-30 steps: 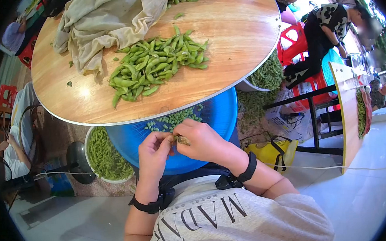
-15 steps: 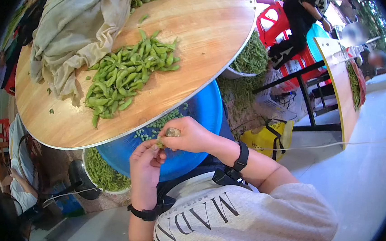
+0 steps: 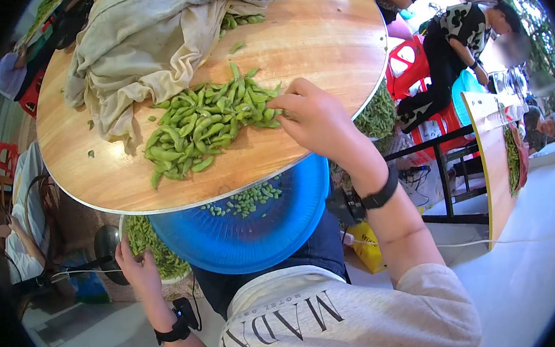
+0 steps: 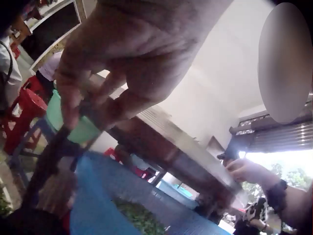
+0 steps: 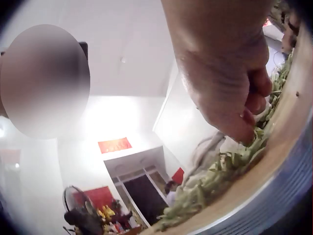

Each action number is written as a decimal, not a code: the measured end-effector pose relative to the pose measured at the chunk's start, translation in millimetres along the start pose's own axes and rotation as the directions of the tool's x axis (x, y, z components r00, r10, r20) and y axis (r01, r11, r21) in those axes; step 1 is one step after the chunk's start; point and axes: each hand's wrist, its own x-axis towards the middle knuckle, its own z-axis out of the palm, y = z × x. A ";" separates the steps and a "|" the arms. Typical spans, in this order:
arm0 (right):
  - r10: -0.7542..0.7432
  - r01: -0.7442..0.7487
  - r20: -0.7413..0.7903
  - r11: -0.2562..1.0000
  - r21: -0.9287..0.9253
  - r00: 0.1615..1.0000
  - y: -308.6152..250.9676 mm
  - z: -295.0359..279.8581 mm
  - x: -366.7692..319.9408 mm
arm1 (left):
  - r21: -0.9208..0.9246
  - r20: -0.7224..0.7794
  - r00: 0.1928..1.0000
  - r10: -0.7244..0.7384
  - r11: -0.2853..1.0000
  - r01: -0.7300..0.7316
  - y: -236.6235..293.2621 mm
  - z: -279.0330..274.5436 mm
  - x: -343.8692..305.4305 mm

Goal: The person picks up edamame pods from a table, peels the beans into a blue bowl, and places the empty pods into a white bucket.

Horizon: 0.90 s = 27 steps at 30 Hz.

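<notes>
On the round wooden table (image 3: 319, 46) lies a pile of green pods (image 3: 199, 127). The right hand (image 3: 325, 121) reaches to the pile's right edge, and its bent thumb and fingers pinch at a pod there; the right wrist view shows this hand (image 5: 225, 83) low against the pods (image 5: 215, 183). Away to the left, the left hand (image 3: 140, 272) hangs beside a tub of pods (image 3: 149, 239), fingers loosely bent and apart, holding nothing visible. A blue basin (image 3: 244, 244) below the table edge contains loose green beans (image 3: 246, 201).
A crumpled beige cloth (image 3: 144, 47) covers the table's upper left. Beyond the table at right are a red chair (image 3: 406, 65), a black-framed table (image 3: 444, 180) and a seated person (image 3: 465, 35). A yellow bag (image 3: 367, 248) lies on the floor beside the right forearm.
The hands, together over the basin before, have parted. The right one has moved up to the pods on the table; the left has gone out to the left. The small item between them is no longer visible.
</notes>
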 end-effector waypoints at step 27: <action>0.137 -0.715 0.722 0.349 0.606 0.678 -71.5 23.1 -61.4 | -0.677 0.530 0.801 0.278 0.708 0.203 140.4 27.4 -30.5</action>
